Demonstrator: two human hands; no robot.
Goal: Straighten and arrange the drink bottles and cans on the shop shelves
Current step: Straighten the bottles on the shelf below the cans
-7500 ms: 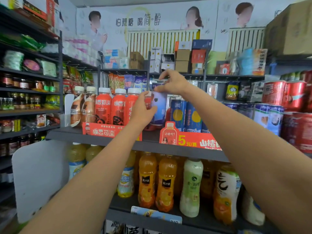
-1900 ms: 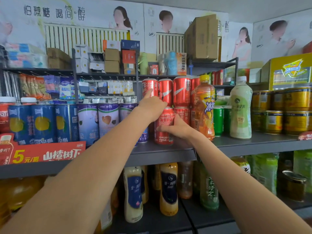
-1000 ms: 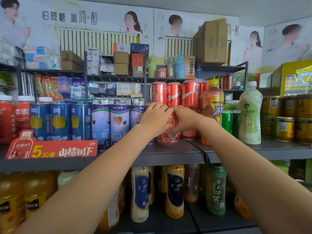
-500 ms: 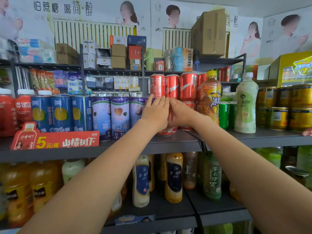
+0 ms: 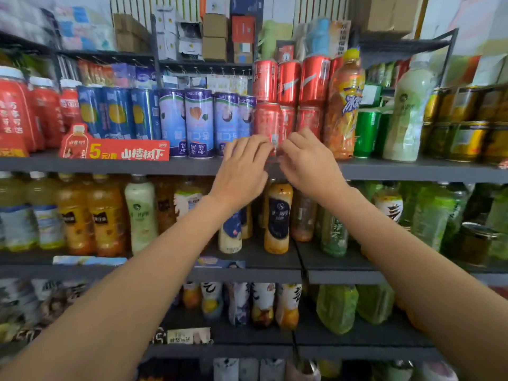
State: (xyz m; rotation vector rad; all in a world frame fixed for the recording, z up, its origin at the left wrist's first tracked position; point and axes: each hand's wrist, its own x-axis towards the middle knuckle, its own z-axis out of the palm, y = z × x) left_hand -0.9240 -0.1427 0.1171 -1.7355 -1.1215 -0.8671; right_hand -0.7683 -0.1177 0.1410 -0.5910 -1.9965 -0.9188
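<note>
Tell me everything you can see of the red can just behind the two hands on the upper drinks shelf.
The red can is a shiny metal-looking drink can with white lettering, blurred beyond reading. It stands upright in the bottom row of a two-high stack of red cans, another red can on top, purple-and-white cans on its left. Its lower part is hidden behind the left hand and right hand, whose fingers curl in front of it; whether either touches it cannot be told.

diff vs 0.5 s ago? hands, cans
Both hands have dropped off the front red can: the left hand and right hand now sit at the shelf edge below it, fingers loosely curled, holding nothing. The can stack stayed put; the view tilted down.
</note>
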